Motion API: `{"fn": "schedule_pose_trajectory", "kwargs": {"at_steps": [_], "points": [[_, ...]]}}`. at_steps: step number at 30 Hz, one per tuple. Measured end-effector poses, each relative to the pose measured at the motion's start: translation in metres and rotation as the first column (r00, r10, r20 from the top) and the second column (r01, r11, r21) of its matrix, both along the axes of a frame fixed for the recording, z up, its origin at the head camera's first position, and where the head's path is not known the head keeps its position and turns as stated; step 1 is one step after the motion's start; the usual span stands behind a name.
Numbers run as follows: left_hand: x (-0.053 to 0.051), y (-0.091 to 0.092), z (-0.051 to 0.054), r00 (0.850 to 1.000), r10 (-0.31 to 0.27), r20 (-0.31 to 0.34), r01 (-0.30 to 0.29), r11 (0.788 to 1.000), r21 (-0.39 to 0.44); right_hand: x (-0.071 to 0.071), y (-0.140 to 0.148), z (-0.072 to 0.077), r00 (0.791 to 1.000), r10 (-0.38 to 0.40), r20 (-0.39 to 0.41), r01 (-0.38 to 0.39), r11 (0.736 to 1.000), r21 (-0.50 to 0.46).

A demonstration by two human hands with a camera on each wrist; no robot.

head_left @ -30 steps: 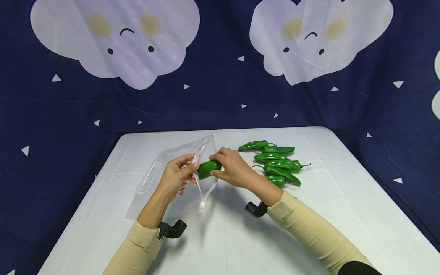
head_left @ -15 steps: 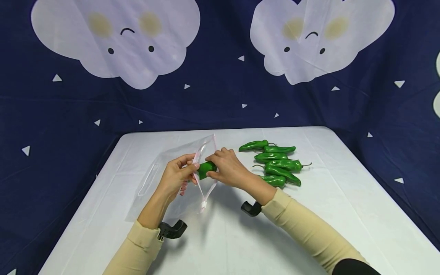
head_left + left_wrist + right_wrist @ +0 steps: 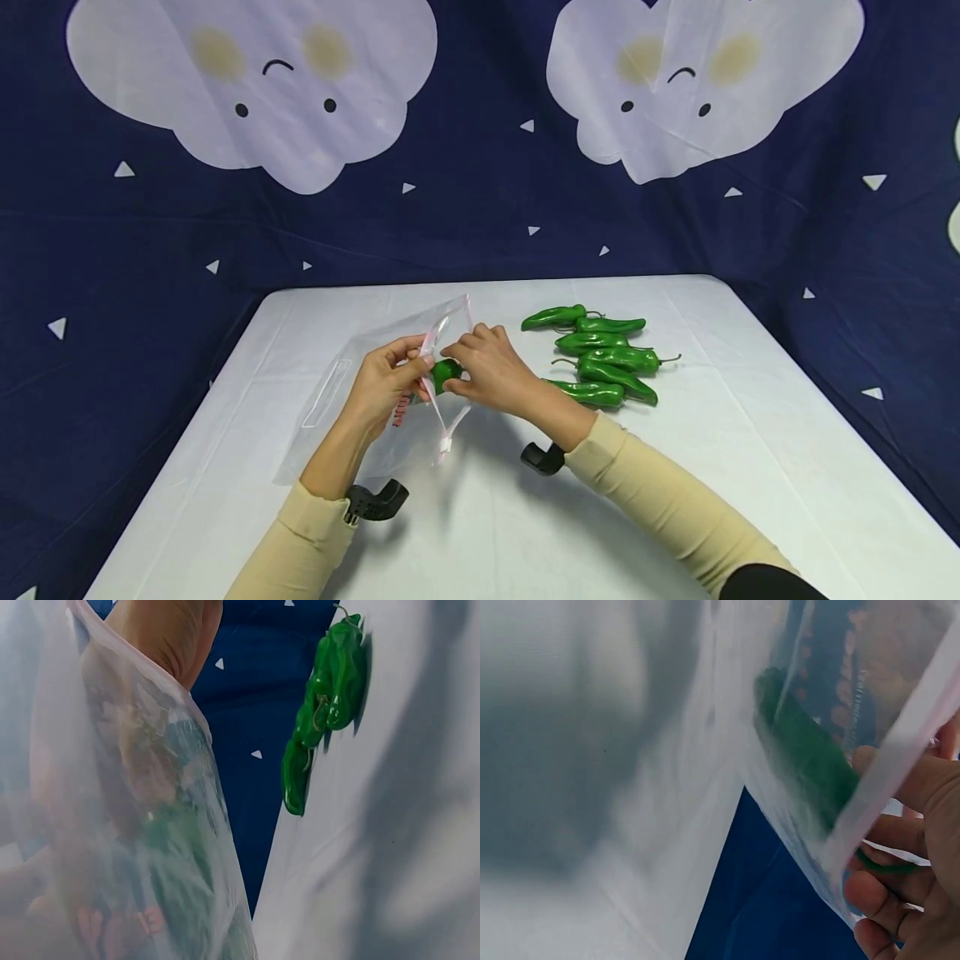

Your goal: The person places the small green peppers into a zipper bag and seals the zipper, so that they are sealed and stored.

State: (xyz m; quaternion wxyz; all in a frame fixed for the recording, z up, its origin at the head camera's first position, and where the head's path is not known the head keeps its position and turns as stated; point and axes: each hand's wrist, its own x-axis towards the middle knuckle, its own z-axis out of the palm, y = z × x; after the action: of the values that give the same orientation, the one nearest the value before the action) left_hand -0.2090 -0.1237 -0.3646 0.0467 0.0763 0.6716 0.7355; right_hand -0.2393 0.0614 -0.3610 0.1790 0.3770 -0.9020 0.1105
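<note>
- Dark blue cloth (image 3: pixel 480 237) with pale clouds (image 3: pixel 255 92) hangs behind a white table (image 3: pixel 487 517).
- Head view: above the table, a bit left of its middle, the left hand (image 3: pixel 386 379) pinches the pink rim (image 3: pixel 430 340) of a clear plastic bag (image 3: pixel 397 446). The right hand (image 3: pixel 491 367) grips one end of a green pepper (image 3: pixel 446 377) at the bag's mouth. Loose peppers (image 3: pixel 622 360) lie bunched toward the table's far right corner.
- Left wrist view: the green pepper shows hazily inside the plastic bag; the left hand's hold cannot be told here.
- Right wrist view: the pepper's body lies inside the bag, its stem (image 3: pixel 887 865) out past the rim among the right hand's curled fingers.
- The pepper is probably light, firm and slippery, easily bruised; the stem end seems the surest hold. The bag looks thin and limp, best taken by its rim.
- Faint creases and soft shadows mark the tabletop.
</note>
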Motion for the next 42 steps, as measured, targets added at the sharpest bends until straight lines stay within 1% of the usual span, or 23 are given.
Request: {"fn": "schedule_pose_trajectory", "kwargs": {"at_steps": [9,16,21,26,30,35,42], "points": [[-0.001,-0.004,0.000,1.000,0.024,-0.012,-0.024,1.000,0.004,0.008,0.018,0.007,0.998,0.005,-0.068,-0.012,0.995,-0.098],[-0.001,-0.006,0.002,0.999,0.034,-0.021,-0.033,0.999,0.004,0.014,0.039,0.007,0.997,0.012,-0.080,-0.026,0.985,-0.170],[0.000,-0.007,0.002,0.999,0.039,-0.019,-0.039,0.999,-0.010,0.018,0.055,0.008,0.999,0.000,-0.048,-0.011,0.978,-0.209],[0.001,-0.007,0.003,0.999,0.045,-0.018,-0.046,0.999,-0.027,0.022,0.070,0.006,0.999,-0.015,-0.032,0.007,0.971,-0.237],[0.001,-0.007,0.003,0.999,0.049,-0.023,-0.050,0.998,-0.038,0.024,0.082,0.002,0.999,-0.038,0.011,0.039,0.969,-0.245],[0.000,-0.008,0.003,0.998,0.049,-0.030,-0.050,0.998,-0.034,0.026,0.096,-0.004,0.994,-0.084,0.075,0.101,0.961,-0.258],[0.001,-0.008,0.003,0.998,0.053,-0.023,-0.054,0.998,-0.032,0.029,0.116,-0.012,0.988,-0.118,0.095,0.141,0.947,-0.288]]}}
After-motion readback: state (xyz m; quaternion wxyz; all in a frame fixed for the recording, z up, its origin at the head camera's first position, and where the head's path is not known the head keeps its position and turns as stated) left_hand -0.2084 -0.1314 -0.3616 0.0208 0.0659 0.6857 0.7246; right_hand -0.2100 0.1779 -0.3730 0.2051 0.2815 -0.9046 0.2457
